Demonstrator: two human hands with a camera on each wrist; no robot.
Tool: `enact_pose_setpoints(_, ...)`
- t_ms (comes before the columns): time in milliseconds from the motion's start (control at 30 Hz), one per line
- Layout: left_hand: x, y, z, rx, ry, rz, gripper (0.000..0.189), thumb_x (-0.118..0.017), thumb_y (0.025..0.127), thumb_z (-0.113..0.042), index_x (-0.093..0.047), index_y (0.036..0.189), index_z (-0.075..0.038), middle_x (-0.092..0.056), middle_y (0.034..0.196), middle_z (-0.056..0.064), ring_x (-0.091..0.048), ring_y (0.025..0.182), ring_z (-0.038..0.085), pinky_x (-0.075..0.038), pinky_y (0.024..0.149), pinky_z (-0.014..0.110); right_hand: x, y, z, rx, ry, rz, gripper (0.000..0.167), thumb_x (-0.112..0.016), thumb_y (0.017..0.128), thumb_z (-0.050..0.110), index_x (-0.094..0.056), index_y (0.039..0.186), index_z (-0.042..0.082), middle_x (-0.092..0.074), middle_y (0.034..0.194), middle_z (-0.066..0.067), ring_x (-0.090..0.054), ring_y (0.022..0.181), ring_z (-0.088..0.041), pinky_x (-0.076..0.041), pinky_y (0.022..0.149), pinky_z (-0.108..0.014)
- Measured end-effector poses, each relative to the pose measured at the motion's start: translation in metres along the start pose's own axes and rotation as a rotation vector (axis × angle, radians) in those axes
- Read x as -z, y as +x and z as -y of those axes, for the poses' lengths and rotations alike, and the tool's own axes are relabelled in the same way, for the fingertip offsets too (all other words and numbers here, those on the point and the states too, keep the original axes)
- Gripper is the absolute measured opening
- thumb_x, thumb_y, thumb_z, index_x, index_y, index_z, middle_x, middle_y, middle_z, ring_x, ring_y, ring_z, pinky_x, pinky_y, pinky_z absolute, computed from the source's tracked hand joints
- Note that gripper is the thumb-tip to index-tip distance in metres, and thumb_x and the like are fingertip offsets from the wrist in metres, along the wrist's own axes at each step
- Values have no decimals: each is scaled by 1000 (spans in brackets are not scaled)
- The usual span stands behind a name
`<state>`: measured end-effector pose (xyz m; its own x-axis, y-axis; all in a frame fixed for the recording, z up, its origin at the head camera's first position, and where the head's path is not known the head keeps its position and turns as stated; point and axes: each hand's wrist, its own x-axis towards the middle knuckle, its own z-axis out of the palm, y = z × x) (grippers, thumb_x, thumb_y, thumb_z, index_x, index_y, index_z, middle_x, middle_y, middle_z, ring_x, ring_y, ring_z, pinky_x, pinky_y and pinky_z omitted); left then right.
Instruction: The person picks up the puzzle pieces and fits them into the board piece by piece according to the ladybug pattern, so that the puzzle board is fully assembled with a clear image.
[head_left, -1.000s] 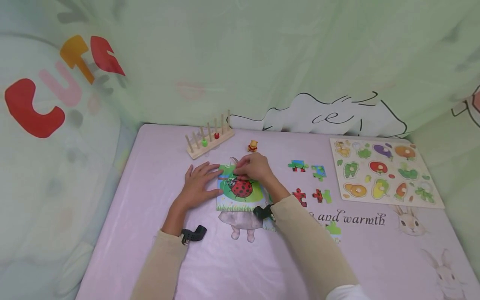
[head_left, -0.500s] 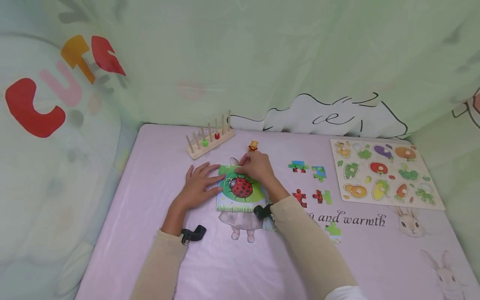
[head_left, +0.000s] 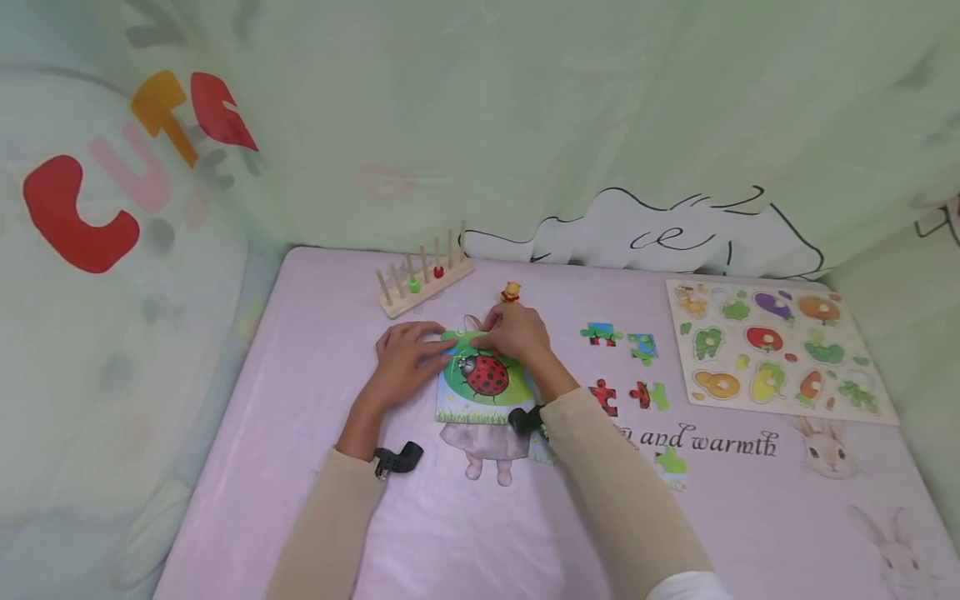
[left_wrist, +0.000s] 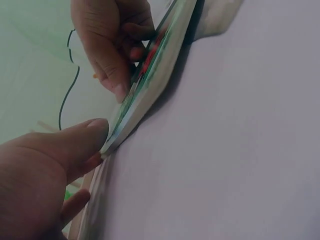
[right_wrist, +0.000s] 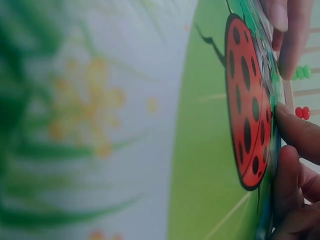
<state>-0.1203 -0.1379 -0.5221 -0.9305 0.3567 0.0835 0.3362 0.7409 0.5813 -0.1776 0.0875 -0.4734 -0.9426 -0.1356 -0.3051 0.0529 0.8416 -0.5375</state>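
Note:
A square ladybug puzzle board (head_left: pixel 487 404), with a red, black-spotted bug on green, lies at the middle of the table. My left hand (head_left: pixel 405 362) holds its upper left corner; in the left wrist view the thumb (left_wrist: pixel 92 135) lies over the corner, with fingers at the edge below. My right hand (head_left: pixel 517 337) grips the board's far edge between thumb and curled fingers. Seen from the right wrist, both hands meet along that edge, beyond the ladybug (right_wrist: pixel 247 105). A blue patch shows beside the left fingertips.
Several loose jigsaw pieces (head_left: pixel 602 333) lie right of the board, one (head_left: pixel 670 461) nearer the front. A wooden peg rack (head_left: pixel 427 287) and a small bear figure (head_left: pixel 511 292) stand behind. The vegetable peg puzzle (head_left: pixel 780 346) lies at the far right.
My left hand has drawn its spread fingers in toward the board's upper left corner. My right hand has eased slightly rightward along the far edge, uncovering more green. The view has shifted a little.

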Motion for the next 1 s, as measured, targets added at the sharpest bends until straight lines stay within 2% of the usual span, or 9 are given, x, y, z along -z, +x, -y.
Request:
enact_pose_setpoints(167, 0, 9, -4, 63, -20, -12, 30, -68, 98, -38, -73, 127, -30, -58, 140, -2, -39, 134, 30, -20, 109, 62, 0, 0, -1, 12, -4, 12, 33, -87, 79, 42, -70, 90, 15, -65, 83, -1, -58, 81, -21, -41, 67, -31)
enact_pose_setpoints(267, 1, 11, -5, 77, -22, -9, 31, -71, 97, -36, -74, 126, -29, -58, 138, -2, -40, 133, 30, -19, 108, 62, 1, 0, 0, 16, -8, 30, 34, -86, 80, 43, -70, 92, 15, -64, 84, -1, -57, 81, -21, -41, 68, -31)
enact_pose_setpoints(500, 1, 10, -4, 53, -24, -13, 31, -71, 96, -35, -73, 127, -28, -59, 136, -1, -44, 127, 32, -20, 105, 60, 4, 0, 1, 35, -21, 96, 39, -90, 76, 39, -68, 98, 15, -61, 85, -1, -56, 80, -21, -41, 69, -32)
enact_pose_setpoints(633, 1, 10, -4, 48, -12, -5, 32, -69, 98, -36, -72, 129, -31, -57, 136, -2, -43, 126, 32, -20, 104, 60, 2, 1, -1, 56, -50, 92, 41, -92, 73, 39, -67, 97, 17, -60, 81, 1, -56, 77, -21, -40, 67, -32)
enact_pose_setpoints(1000, 0, 12, -4, 33, -1, -4, 32, -68, 98, -37, -72, 130, -32, -56, 136, -1, -43, 125, 33, -20, 103, 60, 0, 3, -4, 44, -58, 74, 41, -92, 73, 41, -66, 96, 18, -60, 82, 0, -56, 78, -21, -40, 67, -32)
